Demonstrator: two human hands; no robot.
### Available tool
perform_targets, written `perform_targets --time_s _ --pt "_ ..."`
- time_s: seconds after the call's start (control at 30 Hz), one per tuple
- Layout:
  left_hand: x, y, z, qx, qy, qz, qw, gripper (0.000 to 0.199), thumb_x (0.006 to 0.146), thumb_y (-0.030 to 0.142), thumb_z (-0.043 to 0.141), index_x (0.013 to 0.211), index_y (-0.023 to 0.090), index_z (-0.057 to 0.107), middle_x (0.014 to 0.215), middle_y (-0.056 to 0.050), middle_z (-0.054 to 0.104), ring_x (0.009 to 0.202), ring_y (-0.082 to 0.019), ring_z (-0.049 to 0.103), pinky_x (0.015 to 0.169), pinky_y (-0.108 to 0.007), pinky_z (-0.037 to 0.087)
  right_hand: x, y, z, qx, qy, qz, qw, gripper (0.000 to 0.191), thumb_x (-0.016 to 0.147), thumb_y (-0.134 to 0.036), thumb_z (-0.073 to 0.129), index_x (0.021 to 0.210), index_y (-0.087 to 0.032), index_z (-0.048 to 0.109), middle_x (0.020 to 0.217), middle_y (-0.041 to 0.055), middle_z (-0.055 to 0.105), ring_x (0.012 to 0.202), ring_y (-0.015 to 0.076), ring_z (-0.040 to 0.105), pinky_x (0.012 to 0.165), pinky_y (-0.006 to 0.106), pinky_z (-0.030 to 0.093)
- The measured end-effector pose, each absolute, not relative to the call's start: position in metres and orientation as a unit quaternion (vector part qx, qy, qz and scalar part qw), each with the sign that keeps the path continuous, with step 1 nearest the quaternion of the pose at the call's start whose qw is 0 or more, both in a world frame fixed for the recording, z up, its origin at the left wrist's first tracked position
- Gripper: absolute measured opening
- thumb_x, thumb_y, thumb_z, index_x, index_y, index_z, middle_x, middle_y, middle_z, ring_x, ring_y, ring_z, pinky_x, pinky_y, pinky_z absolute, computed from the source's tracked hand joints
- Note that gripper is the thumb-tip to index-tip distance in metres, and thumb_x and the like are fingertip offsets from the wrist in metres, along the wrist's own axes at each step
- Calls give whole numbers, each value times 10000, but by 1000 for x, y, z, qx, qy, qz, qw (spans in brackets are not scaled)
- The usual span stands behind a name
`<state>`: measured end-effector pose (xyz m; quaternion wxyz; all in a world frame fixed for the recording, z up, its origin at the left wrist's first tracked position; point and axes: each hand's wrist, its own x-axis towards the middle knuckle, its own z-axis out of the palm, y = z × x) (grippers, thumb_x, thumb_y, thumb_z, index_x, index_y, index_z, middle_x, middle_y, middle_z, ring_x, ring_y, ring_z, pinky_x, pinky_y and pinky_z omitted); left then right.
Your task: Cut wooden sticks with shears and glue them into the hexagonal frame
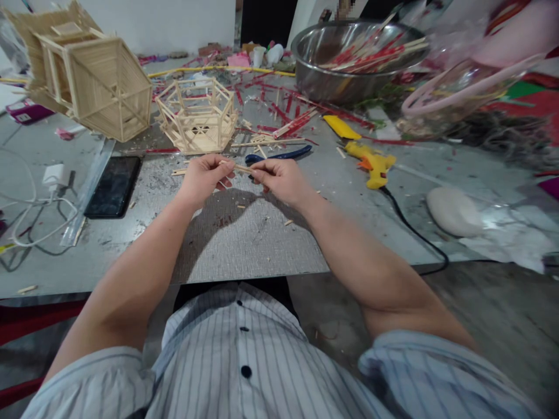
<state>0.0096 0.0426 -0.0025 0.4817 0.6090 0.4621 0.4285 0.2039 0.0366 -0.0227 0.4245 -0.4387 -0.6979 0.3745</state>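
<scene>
Both hands pinch a short, thin wooden stick point(242, 168) above the table, my left hand point(207, 176) at its left end and my right hand point(279, 178) at its right end. Just beyond them lies a tool with dark blue handles point(279, 156), partly behind my right hand. An open hexagonal frame of sticks point(198, 119) stands behind my left hand. More loose sticks point(266, 141) are scattered near the blue handles.
At the back left a larger stick-built model point(109, 87) leans on its side; a phone point(112, 187) lies before it. Right of my hands are a yellow glue gun point(371, 163) with a black cord, a steel bowl point(312, 81) and a pale stone-like object point(453, 210).
</scene>
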Motion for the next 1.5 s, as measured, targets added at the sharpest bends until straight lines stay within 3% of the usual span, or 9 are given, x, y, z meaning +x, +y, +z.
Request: perform_targets --time_s 0.17,0.27,0.47,0.67,0.8,0.97,1.13,1.27,1.5 --pt "6 44 -3 685 466 369 421 197 770 319 673 717 130 653 598 12 586 484 -49 446 472 -188 352 201 39 -24 -393 -569 441 572 445 622 -545 796 843 -227 577 590 -77 594 408 58 467 418 221 460" --pt "9 43 -6 737 461 329 369 208 763 318 666 668 134 652 535 35 504 486 -55 384 489 -212 297 199 38 -23 -368 -536 463 603 465 622 -566 787 820 -232 531 569 -91 569 411 62 492 427 216 482" --pt "15 49 -19 830 408 296 239 217 794 308 644 640 155 652 644 -30 618 648 -128 524 696 -297 407 194 34 -25 -377 -575 464 558 369 738 -555 708 815 -211 595 609 -57 541 462 67 503 474 234 491" --pt "15 49 -20 865 417 214 178 110 768 264 691 820 169 714 924 -112 720 918 -229 619 954 -432 392 195 29 -28 -435 -704 293 478 286 844 -470 603 808 -191 653 638 -3 581 571 123 539 551 274 453" --pt "13 47 -18 846 425 241 216 202 790 251 657 959 155 711 931 -109 718 889 -212 623 864 -374 448 198 27 -24 -442 -749 218 442 201 859 -348 559 823 -179 661 771 42 662 704 159 580 679 309 454" --pt "16 49 -21 854 395 273 202 92 786 237 643 767 169 702 722 -60 678 694 -157 562 708 -306 428 195 30 -27 -436 -764 223 420 195 850 -314 537 816 -161 653 778 40 665 708 155 570 660 291 424" --pt "20 50 -22 847 407 278 199 212 789 284 620 624 152 639 557 -13 532 569 -113 439 569 -261 323 191 33 -31 -428 -770 226 416 221 853 -333 542 779 -162 659 678 18 617 656 147 546 631 289 405" --pt "20 50 -22 838 422 271 215 225 777 303 608 621 145 640 545 -5 508 555 -107 421 549 -252 302 191 36 -33 -416 -762 202 453 220 831 -362 590 759 -173 679 773 42 658 726 165 579 690 307 433" --pt "20 54 -29 857 417 243 181 175 773 272 615 720 146 725 595 -39 618 566 -125 495 590 -272 351 190 42 -40 -411 -724 291 472 402 800 -560 599 798 -170 697 721 21 654 668 152 567 669 307 451"
